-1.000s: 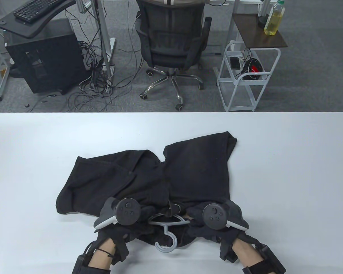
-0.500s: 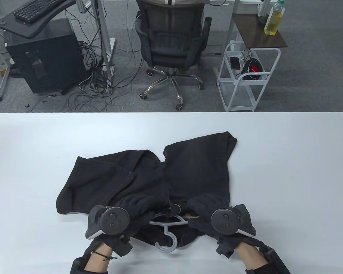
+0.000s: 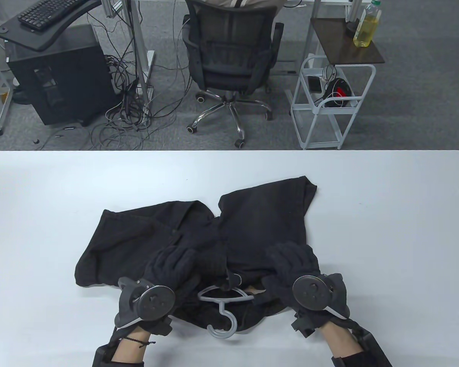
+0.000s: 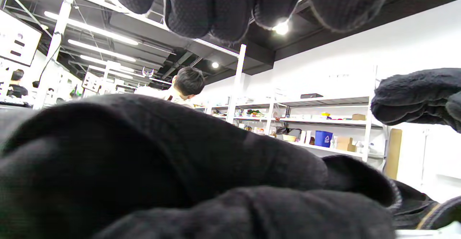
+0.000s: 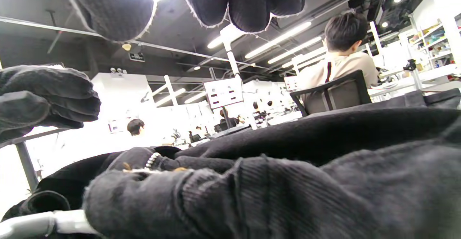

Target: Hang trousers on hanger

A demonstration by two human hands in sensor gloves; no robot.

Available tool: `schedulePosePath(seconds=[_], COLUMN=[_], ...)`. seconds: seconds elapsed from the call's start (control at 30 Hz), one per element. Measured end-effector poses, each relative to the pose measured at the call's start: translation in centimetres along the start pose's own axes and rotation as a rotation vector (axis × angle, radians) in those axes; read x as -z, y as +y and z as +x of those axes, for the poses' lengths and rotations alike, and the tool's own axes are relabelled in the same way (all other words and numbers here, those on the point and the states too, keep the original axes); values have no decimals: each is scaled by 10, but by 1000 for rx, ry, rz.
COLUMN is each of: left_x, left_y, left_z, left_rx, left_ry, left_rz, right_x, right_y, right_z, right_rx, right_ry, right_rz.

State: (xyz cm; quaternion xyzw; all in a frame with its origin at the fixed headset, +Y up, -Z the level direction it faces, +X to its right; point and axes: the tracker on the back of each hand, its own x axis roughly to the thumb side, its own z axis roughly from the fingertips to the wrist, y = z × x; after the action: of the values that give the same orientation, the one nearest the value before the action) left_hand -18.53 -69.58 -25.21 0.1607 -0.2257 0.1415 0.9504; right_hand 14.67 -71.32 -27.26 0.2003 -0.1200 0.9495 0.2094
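Observation:
Black trousers point(image 3: 260, 221) lie spread on the white table point(image 3: 386, 229), waist toward the near edge. A grey hanger point(image 3: 223, 296) lies on the waist with its hook point(image 3: 222, 325) pointing at me. My left hand point(image 3: 172, 262) hovers open over the left side of the waist, fingers spread. My right hand point(image 3: 292, 262) hovers open over the right side. In the left wrist view the fingers point(image 4: 212, 8) hang above the fabric point(image 4: 162, 167) without touching it. It is the same in the right wrist view, where the fingers point(image 5: 248, 4) hang above the fabric point(image 5: 288, 195), with the hanger bar point(image 5: 36, 224) at bottom left.
Beyond the table's far edge stand an office chair point(image 3: 229, 49), a white wire cart point(image 3: 331, 103) and a side shelf with an oil bottle point(image 3: 366, 25). Bare white table lies left, right and beyond the trousers.
Both hands have moved away from me, from beside the hanger to over the trousers. Their fingers have opened and spread. Hanger and trousers have hardly moved.

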Motion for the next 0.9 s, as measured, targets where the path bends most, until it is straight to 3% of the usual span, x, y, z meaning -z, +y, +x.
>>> schedulePosePath(seconds=[0.27,0.63,0.9], left_x=[2,3,3], left_y=[-5,-17,-20], left_z=[-3,-15,-18], left_rx=[29,0,-9], left_ry=[19,110,122], left_rz=[-69,-250,-273], right_x=[2,5,4], right_y=[9,22,24], right_z=[-9,-22,-22], right_rx=[-22,-45,-49], right_ry=[51,131,131], right_rz=[97,244,254])
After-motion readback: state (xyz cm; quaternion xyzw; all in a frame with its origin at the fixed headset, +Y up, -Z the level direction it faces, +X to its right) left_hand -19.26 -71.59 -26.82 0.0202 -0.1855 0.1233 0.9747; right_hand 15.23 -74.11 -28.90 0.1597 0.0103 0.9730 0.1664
